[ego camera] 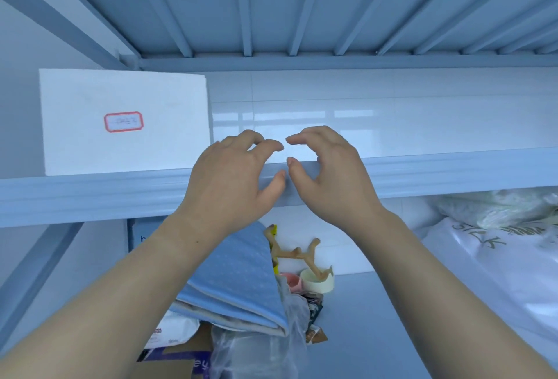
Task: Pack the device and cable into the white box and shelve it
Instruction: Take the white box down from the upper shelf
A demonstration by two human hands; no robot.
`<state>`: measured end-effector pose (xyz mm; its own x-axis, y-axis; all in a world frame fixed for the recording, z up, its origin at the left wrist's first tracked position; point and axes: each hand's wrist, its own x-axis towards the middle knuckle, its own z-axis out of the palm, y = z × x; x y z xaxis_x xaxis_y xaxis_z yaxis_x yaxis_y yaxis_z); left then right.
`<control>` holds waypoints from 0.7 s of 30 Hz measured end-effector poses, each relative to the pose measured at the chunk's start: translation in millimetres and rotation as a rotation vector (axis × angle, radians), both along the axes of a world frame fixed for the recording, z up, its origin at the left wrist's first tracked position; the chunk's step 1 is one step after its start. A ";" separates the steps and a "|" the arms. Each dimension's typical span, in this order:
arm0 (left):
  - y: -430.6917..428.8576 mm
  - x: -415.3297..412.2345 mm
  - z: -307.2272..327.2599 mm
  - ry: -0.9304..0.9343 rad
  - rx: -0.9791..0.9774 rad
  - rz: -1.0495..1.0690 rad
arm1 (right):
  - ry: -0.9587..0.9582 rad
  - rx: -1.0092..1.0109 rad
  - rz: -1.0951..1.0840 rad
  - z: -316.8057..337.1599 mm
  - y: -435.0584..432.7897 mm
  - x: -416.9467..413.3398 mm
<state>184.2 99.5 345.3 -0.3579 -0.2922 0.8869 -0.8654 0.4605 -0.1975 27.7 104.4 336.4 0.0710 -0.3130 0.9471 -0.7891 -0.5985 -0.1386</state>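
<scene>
A blue metal shelf (90, 197) stands against a white tiled wall (392, 125). The white box (120, 137) with a red-bordered label sits at its left end. The left hand (232, 179) and right hand (329, 179) are at the shelf's front edge, fingers loosely curled and empty. On the level below lie a folded blue pad (238, 282) and a tape roll (317, 282).

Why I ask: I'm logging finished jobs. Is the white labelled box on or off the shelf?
On it: the white rectangular box with a red-bordered label stands on the blue metal shelf.
</scene>
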 end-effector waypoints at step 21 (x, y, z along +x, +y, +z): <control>-20.7 97.8 61.8 0.010 -0.042 0.160 | 0.116 0.012 0.073 70.2 -42.0 85.0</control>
